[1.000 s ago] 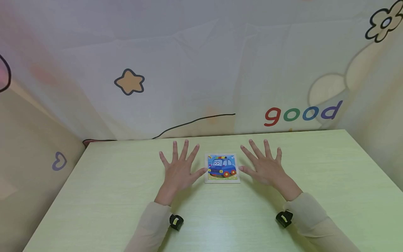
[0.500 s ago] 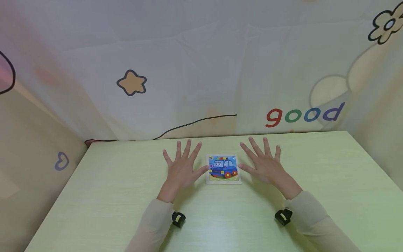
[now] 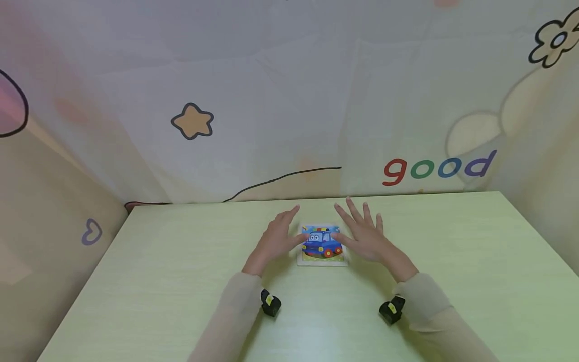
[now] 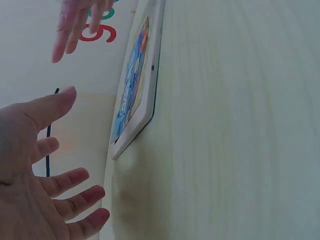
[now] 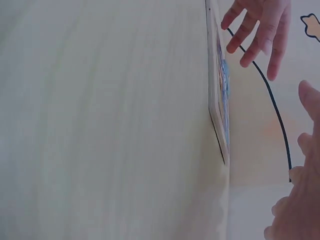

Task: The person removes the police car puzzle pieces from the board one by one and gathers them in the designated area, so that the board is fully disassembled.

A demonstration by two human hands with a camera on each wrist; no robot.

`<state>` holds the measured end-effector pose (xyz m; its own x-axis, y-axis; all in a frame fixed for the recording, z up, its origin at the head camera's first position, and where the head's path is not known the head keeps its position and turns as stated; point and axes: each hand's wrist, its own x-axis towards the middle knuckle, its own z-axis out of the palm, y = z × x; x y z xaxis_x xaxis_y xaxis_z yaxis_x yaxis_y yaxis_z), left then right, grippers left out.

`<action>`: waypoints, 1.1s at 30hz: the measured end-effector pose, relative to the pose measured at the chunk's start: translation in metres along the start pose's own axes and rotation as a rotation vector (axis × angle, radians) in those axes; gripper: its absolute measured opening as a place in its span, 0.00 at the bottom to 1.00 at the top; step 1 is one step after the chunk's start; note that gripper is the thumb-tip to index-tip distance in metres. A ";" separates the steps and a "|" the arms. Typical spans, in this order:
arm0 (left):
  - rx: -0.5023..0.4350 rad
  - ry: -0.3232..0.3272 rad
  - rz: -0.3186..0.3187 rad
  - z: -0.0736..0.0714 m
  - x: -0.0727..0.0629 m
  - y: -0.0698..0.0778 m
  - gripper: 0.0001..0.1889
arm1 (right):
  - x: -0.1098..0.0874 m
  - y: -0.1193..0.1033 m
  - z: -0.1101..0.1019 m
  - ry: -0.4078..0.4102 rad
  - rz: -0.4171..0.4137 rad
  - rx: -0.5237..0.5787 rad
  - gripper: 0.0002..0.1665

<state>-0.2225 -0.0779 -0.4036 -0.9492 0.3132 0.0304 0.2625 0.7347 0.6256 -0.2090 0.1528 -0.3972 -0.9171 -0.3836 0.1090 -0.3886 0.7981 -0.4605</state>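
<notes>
A small square picture puzzle (image 3: 322, 246) with a white frame and a blue cartoon car lies flat on the table. In the head view my left hand (image 3: 277, 239) is at its left, thumb overlapping the puzzle's left edge. My right hand (image 3: 365, 239) is at its right with fingers spread, the thumb tip over the car's right part. Both wrist views show the hands held above the table, apart from the puzzle (image 4: 134, 80). The left hand (image 4: 30, 170) has its fingers slightly bent, and neither hand holds anything.
The pale green table (image 3: 181, 301) ends at a printed cloth backdrop (image 3: 271, 100) behind the puzzle. Cloth also stands at the left and right sides. A black camera (image 3: 270, 303) sits at the left wrist, another black camera (image 3: 391, 309) at the right wrist.
Both hands have moved inward, so their thumbs now overlap the puzzle. The left hand has turned, its fingers drawn closer together. The puzzle lies as before.
</notes>
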 end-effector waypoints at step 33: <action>-0.110 -0.060 -0.260 0.011 0.032 -0.002 0.19 | 0.013 0.031 0.014 -0.131 0.264 0.588 0.36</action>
<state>-0.2520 -0.0630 -0.4126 -0.9694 0.1605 -0.1859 -0.0117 0.7261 0.6875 -0.2313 0.1660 -0.4218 -0.9419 -0.2925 -0.1651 -0.0036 0.5002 -0.8659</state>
